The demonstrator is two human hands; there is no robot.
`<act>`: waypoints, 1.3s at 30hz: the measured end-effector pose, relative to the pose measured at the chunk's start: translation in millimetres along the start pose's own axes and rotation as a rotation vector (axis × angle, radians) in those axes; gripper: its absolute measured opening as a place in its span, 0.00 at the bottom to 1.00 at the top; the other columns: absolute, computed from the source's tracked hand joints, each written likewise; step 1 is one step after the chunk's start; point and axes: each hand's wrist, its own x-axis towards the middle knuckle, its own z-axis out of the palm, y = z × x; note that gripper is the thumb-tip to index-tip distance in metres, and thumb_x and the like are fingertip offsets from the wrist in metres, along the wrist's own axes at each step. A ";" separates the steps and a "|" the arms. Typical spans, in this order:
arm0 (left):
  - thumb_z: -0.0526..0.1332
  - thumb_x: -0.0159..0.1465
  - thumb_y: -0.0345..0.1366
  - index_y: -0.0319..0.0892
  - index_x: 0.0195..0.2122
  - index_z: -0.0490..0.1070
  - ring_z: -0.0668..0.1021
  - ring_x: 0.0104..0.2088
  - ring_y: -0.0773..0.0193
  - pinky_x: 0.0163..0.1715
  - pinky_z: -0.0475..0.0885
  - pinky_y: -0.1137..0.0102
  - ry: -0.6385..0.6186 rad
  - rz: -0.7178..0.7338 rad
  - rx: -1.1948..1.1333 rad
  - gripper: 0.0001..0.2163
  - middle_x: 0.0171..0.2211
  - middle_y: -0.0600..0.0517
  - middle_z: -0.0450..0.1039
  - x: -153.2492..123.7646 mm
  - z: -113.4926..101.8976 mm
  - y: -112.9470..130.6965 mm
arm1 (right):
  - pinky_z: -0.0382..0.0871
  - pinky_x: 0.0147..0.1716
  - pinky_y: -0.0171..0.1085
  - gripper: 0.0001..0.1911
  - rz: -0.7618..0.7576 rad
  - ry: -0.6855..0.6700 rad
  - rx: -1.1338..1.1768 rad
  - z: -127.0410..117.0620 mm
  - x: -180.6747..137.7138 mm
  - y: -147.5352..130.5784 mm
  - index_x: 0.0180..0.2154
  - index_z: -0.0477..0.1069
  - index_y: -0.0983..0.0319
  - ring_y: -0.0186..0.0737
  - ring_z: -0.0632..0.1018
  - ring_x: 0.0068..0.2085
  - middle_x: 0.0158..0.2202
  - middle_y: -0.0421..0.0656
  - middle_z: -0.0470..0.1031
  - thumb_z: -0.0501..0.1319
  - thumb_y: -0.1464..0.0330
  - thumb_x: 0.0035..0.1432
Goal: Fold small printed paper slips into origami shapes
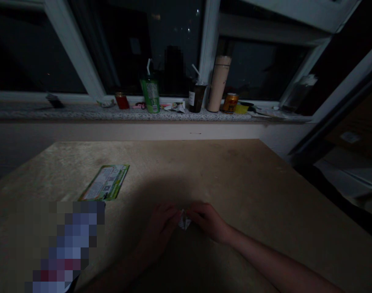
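Observation:
Between my two hands, low over the table (pixel 234 175), is a small piece of folded paper (pixel 184 221), pale with dark marks. Its lower end comes to a point. My left hand (pixel 163 224) pinches its left side with thumb and fingers. From the right, my right hand (pixel 208 219) grips the other side, fingers curled and thumb at the upper edge. Dim light and shadow hide the finer folds and part of my left fingers.
A green and white printed packet (pixel 105 183) lies at the left. In front of it is a blurred-out bluish object (pixel 66 248), perhaps a phone. Along the windowsill (pixel 173 116) stand a green cup (pixel 151 95), a dark cup (pixel 197 97), a tall beige bottle (pixel 218 83) and a gold can (pixel 230 103).

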 end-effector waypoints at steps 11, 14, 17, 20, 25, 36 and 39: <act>0.58 0.63 0.41 0.44 0.30 0.73 0.73 0.37 0.58 0.40 0.70 0.64 0.051 -0.038 -0.028 0.09 0.35 0.52 0.69 7.1 -4.0 6.6 | 0.58 0.27 0.34 0.22 -0.078 0.124 -0.161 3.3 -0.4 6.8 0.21 0.67 0.62 0.34 0.65 0.25 0.20 0.39 0.63 0.54 0.58 0.64; 0.60 0.60 0.39 0.44 0.31 0.75 0.74 0.39 0.57 0.41 0.69 0.64 0.080 -0.046 -0.062 0.07 0.38 0.51 0.70 8.9 -5.1 6.9 | 0.61 0.28 0.34 0.20 -0.079 0.147 -0.153 2.7 0.1 6.2 0.24 0.73 0.63 0.35 0.68 0.27 0.22 0.41 0.69 0.56 0.58 0.63; 0.60 0.60 0.38 0.45 0.32 0.77 0.75 0.40 0.58 0.41 0.70 0.65 0.054 -0.044 -0.133 0.06 0.39 0.51 0.72 10.0 -6.1 8.4 | 0.66 0.30 0.34 0.15 -0.028 0.174 -0.068 4.0 -0.9 8.7 0.35 0.77 0.63 0.37 0.74 0.31 0.29 0.45 0.76 0.60 0.59 0.60; 0.61 0.59 0.38 0.46 0.32 0.78 0.77 0.38 0.59 0.40 0.71 0.66 0.032 -0.086 -0.176 0.06 0.38 0.52 0.74 10.4 -6.6 9.2 | 0.69 0.30 0.34 0.13 0.018 0.182 0.039 6.2 -1.7 12.1 0.37 0.78 0.62 0.38 0.77 0.31 0.31 0.45 0.79 0.63 0.59 0.57; 0.62 0.57 0.40 0.47 0.30 0.78 0.78 0.35 0.59 0.39 0.71 0.67 0.074 -0.116 -0.208 0.06 0.33 0.53 0.76 9.9 -7.4 7.8 | 0.71 0.32 0.35 0.09 -0.009 0.207 0.192 4.3 2.0 11.2 0.31 0.79 0.61 0.39 0.78 0.33 0.30 0.44 0.79 0.66 0.61 0.53; 0.60 0.57 0.43 0.45 0.31 0.75 0.79 0.39 0.57 0.42 0.71 0.66 0.150 -0.274 -0.253 0.08 0.37 0.52 0.79 12.3 -8.4 2.9 | 0.69 0.27 0.35 0.07 0.249 0.336 0.350 -2.4 3.3 15.7 0.28 0.79 0.59 0.38 0.77 0.28 0.27 0.42 0.79 0.69 0.63 0.47; 0.59 0.59 0.43 0.45 0.32 0.74 0.79 0.39 0.57 0.41 0.71 0.66 0.153 -0.299 -0.250 0.09 0.37 0.53 0.79 11.6 -8.7 3.4 | 0.68 0.26 0.34 0.06 0.279 0.381 0.375 -2.5 3.5 16.1 0.27 0.79 0.60 0.37 0.77 0.27 0.27 0.42 0.79 0.69 0.64 0.46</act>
